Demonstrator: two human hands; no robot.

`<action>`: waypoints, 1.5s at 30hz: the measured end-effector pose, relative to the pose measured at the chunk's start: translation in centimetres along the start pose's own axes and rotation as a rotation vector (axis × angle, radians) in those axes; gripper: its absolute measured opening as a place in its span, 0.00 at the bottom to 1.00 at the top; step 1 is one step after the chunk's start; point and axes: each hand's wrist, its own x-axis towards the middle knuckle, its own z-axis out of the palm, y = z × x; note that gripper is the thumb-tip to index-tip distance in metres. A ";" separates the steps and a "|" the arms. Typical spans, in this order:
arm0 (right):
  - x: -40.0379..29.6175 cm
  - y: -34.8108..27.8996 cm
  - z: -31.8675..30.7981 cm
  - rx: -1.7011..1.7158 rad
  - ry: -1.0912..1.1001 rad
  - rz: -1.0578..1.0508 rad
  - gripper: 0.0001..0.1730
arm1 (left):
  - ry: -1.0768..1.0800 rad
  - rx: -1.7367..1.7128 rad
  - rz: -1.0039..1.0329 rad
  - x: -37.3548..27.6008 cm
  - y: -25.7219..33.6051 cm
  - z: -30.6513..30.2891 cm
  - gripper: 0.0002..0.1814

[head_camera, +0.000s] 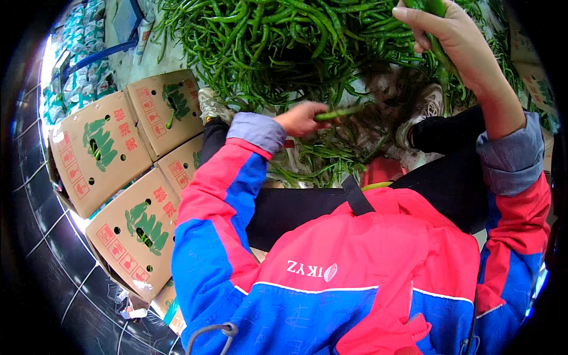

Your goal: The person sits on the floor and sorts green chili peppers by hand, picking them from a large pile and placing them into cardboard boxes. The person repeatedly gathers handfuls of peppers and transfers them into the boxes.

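In front of me lies a large heap of long green chili peppers, spread over a pale floor covering. My left hand is just in front of the heap, between my shoes, with its fingers closed around a green chili pepper that points to the right. Raised at the upper right, my right hand grips several long green peppers, which hang below the palm; their upper ends run out of the picture. Loose chili peppers are scattered on the floor close to my legs.
To my left stand several cardboard boxes printed with green peppers. Behind them are stacked wrapped packs and a blue frame. A red object sits between my legs. Dark tiled floor runs along the left.
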 end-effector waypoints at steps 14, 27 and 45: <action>-3.8 5.1 4.5 0.425 -0.188 0.308 0.13 | 0.716 0.917 0.826 -5.6 16.9 -0.1 0.17; -4.3 3.6 3.0 0.627 -0.308 -0.188 0.23 | 0.739 1.447 0.450 -8.6 17.0 -0.1 0.26; -4.9 4.2 4.2 0.638 -0.342 0.063 0.21 | 0.886 1.523 0.930 -4.7 21.7 0.5 0.08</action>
